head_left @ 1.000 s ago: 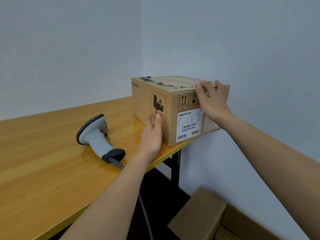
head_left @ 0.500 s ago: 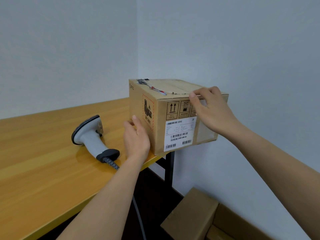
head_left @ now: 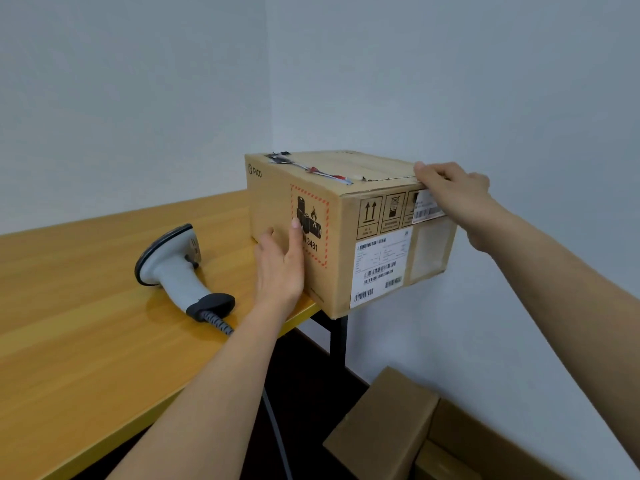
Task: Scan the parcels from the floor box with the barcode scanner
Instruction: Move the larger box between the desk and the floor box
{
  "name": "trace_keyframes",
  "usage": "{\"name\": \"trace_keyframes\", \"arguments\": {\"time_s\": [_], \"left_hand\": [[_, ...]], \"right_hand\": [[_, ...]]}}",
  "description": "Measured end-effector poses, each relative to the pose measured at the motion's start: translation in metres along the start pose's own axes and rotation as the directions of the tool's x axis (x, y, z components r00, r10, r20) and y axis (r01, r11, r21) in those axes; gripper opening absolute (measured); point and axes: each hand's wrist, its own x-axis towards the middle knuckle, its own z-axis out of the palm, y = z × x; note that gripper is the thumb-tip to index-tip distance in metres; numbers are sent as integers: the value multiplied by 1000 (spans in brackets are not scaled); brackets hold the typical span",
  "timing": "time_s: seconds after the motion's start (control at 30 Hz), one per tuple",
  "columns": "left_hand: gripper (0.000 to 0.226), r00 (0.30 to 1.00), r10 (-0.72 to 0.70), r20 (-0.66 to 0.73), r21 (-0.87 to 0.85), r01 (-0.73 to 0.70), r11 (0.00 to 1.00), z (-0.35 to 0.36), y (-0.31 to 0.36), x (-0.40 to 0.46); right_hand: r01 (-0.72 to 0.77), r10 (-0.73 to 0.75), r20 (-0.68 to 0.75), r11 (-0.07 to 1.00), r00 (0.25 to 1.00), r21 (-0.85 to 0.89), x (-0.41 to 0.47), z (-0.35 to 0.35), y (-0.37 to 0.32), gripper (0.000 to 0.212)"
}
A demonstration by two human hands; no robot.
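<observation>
A brown cardboard parcel (head_left: pixel 346 216) stands on the right end of the wooden table (head_left: pixel 86 323), its front corner hanging over the edge. A white barcode label (head_left: pixel 379 268) faces me on its front side. My left hand (head_left: pixel 280 265) presses flat against the parcel's left face, beside the red battery warning mark. My right hand (head_left: pixel 457 195) grips the parcel's top right corner, thumb on the lid. The grey barcode scanner (head_left: pixel 176 271) lies on the table left of my left hand, untouched.
The scanner's coiled cable (head_left: pixel 221 325) runs off the table's front edge and down to the floor. A black table leg (head_left: pixel 337 337) stands under the parcel. An open cardboard floor box (head_left: pixel 384 424) sits below at the right, against the wall.
My right hand slid from the front face's upper edge to the top right corner. My left hand shifted back along the left face and lies flat there. The parcel stays at the table's end.
</observation>
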Motion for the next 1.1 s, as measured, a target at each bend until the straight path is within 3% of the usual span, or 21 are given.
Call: {"name": "trace_keyframes", "arguments": {"time_s": [0.1,0.2,0.3,0.43,0.57,0.67,0.77,0.87,0.93,1.1], "left_hand": [[78,1000,-10,-14,-11,10,1000,0,1,-1],[79,999,-32,-34,-17,32,999,-1,1,0],[78,998,-47,-37,-28,46,999,0,2,-1],[79,997,-70,-35,-69,68,995,-1,2,-2],[79,998,-50,45,-171,57,984,-1,1,-1],[77,990,-71,123,-294,105,950,3,7,-5],[78,982,-154,105,-392,183,902,17,21,-17],[83,975,-211,63,-429,217,877,30,39,-32],[86,974,-215,78,-392,228,891,37,46,-43],[74,963,-120,242,-296,191,936,60,41,-79]], "right_hand": [[-54,60,-30,981,998,189,-1,4,5,31],[-103,116,-23,942,993,320,-1,1,11,34],[-191,222,-43,911,974,366,-2,-8,25,45],[-361,377,2,886,926,292,-1,-35,46,30],[-335,335,18,937,942,96,-8,-54,62,48],[-294,294,48,956,955,-2,-9,-58,71,76],[-302,306,58,951,950,-64,-14,-57,85,104],[-331,327,93,943,941,39,-20,-47,99,108],[-369,353,122,917,928,153,-30,-43,111,98],[-425,433,76,812,898,401,-49,-48,150,102]]}}
